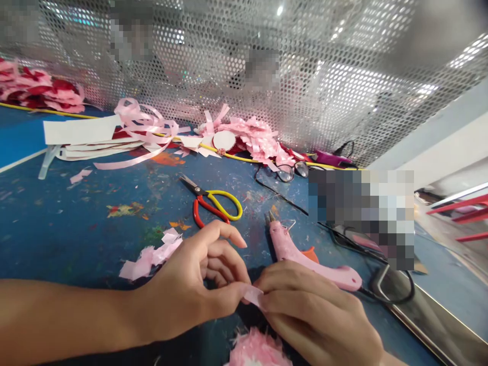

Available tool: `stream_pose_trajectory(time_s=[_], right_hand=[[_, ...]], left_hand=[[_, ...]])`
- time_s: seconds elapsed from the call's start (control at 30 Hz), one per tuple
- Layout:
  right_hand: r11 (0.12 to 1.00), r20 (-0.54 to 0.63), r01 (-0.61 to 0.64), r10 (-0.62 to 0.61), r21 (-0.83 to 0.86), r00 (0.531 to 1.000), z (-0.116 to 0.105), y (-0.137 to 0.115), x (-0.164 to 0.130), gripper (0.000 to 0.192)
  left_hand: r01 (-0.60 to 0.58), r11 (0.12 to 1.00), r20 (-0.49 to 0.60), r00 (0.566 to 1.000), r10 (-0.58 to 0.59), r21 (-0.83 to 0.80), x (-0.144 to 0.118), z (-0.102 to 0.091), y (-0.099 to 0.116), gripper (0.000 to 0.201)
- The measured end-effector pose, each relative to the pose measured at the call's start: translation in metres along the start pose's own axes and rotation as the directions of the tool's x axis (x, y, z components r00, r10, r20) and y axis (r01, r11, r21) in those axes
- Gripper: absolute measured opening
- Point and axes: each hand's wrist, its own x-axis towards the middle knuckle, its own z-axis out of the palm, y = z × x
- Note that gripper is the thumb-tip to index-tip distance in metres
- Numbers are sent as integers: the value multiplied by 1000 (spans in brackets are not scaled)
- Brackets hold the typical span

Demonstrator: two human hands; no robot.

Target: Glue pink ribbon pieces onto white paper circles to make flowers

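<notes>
Both hands meet low in the middle of the view over a blue, paint-stained table [57, 223]. My left hand [194, 292] and my right hand [316, 315] pinch the same small pink ribbon piece [253, 295] between thumb and fingers. Just below them lies a fluffy pink ribbon flower [257, 351], partly cut off by the bottom edge. A pink glue gun [305, 256] rests on the table right behind my right hand, nozzle pointing away. Cut pink ribbon scraps [150, 256] lie beside my left hand.
Red-and-yellow scissors [213, 203] lie beyond the hands. Farther back are pink ribbon loops [141, 122], white paper strips [80, 132], finished pink flowers [255, 137], glasses [292, 172] and black cables [392, 290]. A perforated metal screen [305, 76] walls the far side.
</notes>
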Motion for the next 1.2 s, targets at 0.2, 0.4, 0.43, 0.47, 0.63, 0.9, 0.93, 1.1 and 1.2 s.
stream_pose_trajectory(time_s=[0.2, 0.4, 0.43, 0.47, 0.63, 0.9, 0.93, 1.1, 1.2], right_hand=[[996, -69, -87, 89, 34, 994, 1, -1, 1, 22], [986, -150, -158, 164, 51, 975, 2, -1, 1, 22], [985, -161, -165, 172, 55, 972, 2, -2, 1, 22], [983, -167, -171, 179, 61, 970, 2, -2, 1, 21], [966, -220, -223, 248, 129, 944, 9, -2, -5, 21], [957, -232, -249, 278, 148, 932, 12, -1, -9, 27], [957, -232, -249, 278, 146, 932, 12, -1, -9, 26], [957, -224, -257, 283, 136, 933, 12, -2, -8, 24], [957, -217, -254, 279, 139, 935, 13, -2, -8, 24]], left_hand=[[-97, 995, 12, 995, 97, 29, 6, 0, -2, 37], [-187, 979, 16, 982, 186, 83, 9, -2, -2, 29], [-201, 975, 20, 980, 200, 97, 10, -2, -2, 30], [-215, 970, 27, 977, 214, 111, 10, -3, -2, 30], [-261, 953, 64, 965, 254, 152, 8, -4, -5, 31], [-332, 916, 37, 942, 333, 225, 7, -3, -5, 32], [-344, 906, 36, 938, 346, 245, 7, -4, -5, 33], [-406, 870, 51, 911, 409, 280, 7, -5, -7, 35], [-430, 851, 58, 899, 434, 301, 6, -5, -9, 35]])
